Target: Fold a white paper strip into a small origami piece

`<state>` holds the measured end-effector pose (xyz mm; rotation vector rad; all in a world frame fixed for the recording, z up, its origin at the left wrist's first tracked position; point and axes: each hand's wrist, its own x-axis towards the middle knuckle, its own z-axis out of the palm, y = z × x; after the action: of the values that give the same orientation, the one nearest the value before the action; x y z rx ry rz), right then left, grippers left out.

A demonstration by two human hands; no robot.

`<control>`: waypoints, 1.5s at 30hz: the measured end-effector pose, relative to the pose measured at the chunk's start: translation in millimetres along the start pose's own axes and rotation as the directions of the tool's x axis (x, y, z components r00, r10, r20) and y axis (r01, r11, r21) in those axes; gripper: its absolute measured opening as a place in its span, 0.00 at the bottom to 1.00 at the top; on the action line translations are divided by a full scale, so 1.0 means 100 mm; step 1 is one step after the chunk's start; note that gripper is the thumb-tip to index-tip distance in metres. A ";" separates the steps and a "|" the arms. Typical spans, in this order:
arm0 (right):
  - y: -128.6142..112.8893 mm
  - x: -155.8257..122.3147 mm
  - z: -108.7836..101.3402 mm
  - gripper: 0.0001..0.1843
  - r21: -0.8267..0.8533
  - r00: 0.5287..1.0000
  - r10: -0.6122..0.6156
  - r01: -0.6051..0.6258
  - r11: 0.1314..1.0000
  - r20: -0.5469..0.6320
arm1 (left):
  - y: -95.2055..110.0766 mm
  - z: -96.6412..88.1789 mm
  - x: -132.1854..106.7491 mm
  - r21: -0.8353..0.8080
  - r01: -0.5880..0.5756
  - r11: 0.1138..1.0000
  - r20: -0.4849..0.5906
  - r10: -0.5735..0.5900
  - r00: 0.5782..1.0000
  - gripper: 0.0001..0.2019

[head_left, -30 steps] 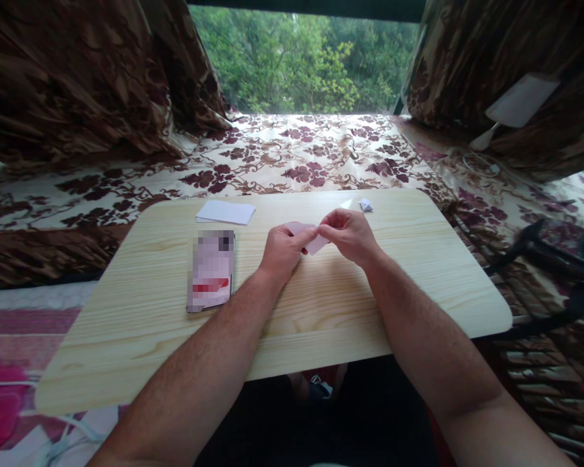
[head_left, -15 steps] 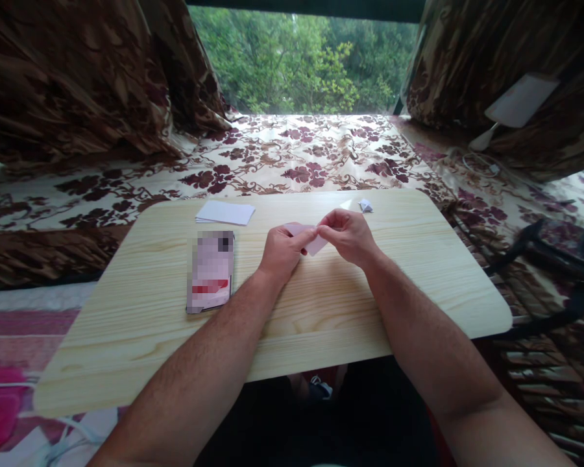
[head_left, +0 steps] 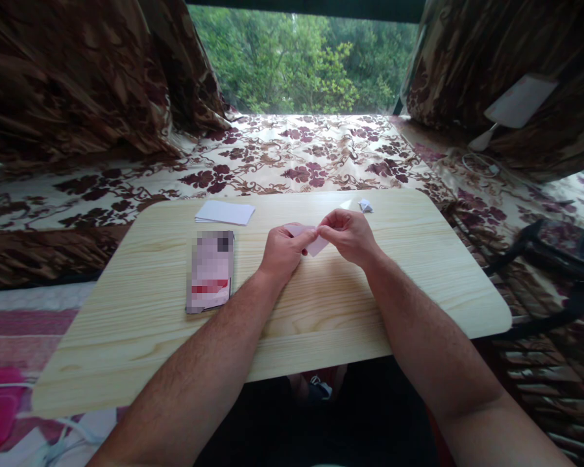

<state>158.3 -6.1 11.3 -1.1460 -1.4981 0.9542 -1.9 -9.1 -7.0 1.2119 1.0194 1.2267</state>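
Note:
Both hands meet over the middle of a light wooden table (head_left: 321, 311). My left hand (head_left: 282, 251) and my right hand (head_left: 351, 235) each pinch a small pale pink piece of paper (head_left: 315, 244) held just above the tabletop. The paper looks partly folded; most of it is hidden by my fingers. A phone (head_left: 210, 270) lies flat to the left of my left hand. A small stack of white paper sheets (head_left: 225, 212) rests beyond the phone near the far edge. A tiny folded white paper piece (head_left: 366, 205) sits behind my right hand.
A floral brown-and-cream cloth (head_left: 292, 159) covers the surface behind the table, with matching curtains at both sides of a window. A black strap or bag (head_left: 559, 259) lies at the right. Pink fabric and a white cable (head_left: 0, 415) lie at the lower left.

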 end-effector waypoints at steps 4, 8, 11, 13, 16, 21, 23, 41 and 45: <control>-0.01 0.00 0.00 0.05 0.016 1.000 -0.003 0.003 1.000 0.004 | 0.01 0.00 0.00 -0.006 0.002 1.000 0.006 -0.002 1.000 0.13; -0.02 0.01 0.00 0.06 0.003 1.000 0.007 -0.007 1.000 0.003 | 0.02 0.01 -0.01 -0.001 0.012 1.000 -0.001 -0.012 1.000 0.13; -0.02 0.01 0.00 0.05 0.013 1.000 0.018 -0.018 1.000 0.004 | 0.02 0.00 -0.01 0.003 0.011 1.000 0.004 -0.011 1.000 0.13; -0.03 0.00 0.00 0.05 0.016 1.000 0.015 -0.015 1.000 0.003 | 0.02 0.00 -0.01 0.001 0.005 1.000 0.008 -0.005 1.000 0.13; -0.04 0.00 0.00 0.05 0.011 1.000 0.010 -0.010 1.000 -0.002 | 0.01 0.00 -0.01 0.007 -0.006 1.000 0.011 0.006 1.000 0.13; -0.06 0.00 0.00 0.05 -0.004 1.000 0.014 -0.014 1.000 -0.003 | 0.01 0.00 -0.01 0.012 0.000 1.000 0.010 0.000 1.000 0.13; -0.05 0.00 0.00 0.06 -0.003 1.000 0.012 -0.012 1.000 -0.004 | 0.01 0.00 -0.01 0.009 0.007 1.000 0.004 -0.007 1.000 0.13; -0.06 -0.01 0.00 0.05 0.016 1.000 0.011 -0.011 1.000 0.000 | 0.00 -0.01 0.00 0.019 -0.006 1.000 0.011 0.005 1.000 0.13; -0.05 -0.01 0.00 0.05 0.020 1.000 0.009 -0.009 1.000 -0.004 | 0.00 -0.01 0.00 0.016 -0.011 1.000 0.016 0.010 1.000 0.13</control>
<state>157.8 -7.8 16.0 -1.1400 -1.4784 0.9705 -2.9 -9.4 -7.3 1.2391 1.0138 1.2170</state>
